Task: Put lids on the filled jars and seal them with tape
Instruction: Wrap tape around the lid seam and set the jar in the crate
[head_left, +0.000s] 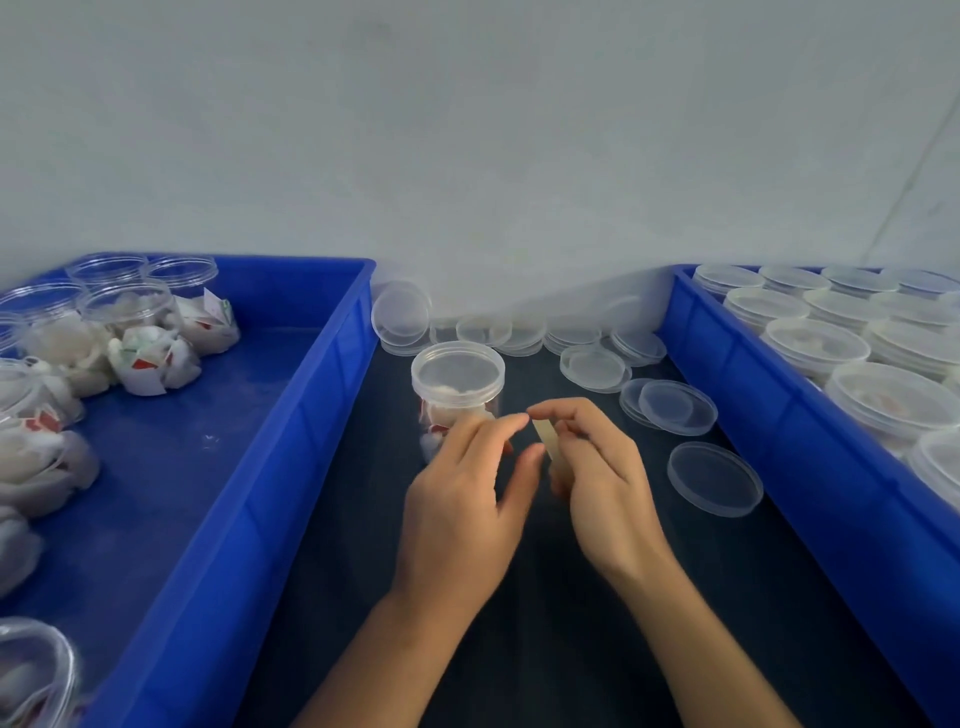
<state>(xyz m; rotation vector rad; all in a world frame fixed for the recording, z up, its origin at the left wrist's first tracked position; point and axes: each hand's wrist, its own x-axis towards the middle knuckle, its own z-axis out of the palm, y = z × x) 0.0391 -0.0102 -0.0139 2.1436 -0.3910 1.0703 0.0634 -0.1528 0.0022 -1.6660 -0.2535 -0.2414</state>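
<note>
A clear plastic jar (457, 387) filled with white packets stands on the dark table, with a clear lid on top. Just in front of it my right hand (597, 478) pinches a small pale roll of tape (545, 441) between thumb and fingers. My left hand (467, 499) reaches to the roll, its thumb and forefinger at the tape's edge. Whether the left fingers grip the tape end is unclear. Both hands are close to the jar but do not touch it.
A blue bin (270, 467) on the left holds open filled jars (130, 322) and loose white packets. A blue bin (769, 410) on the right holds lidded jars (815, 343). Loose clear lids (670, 405) lie on the table behind and right of my hands.
</note>
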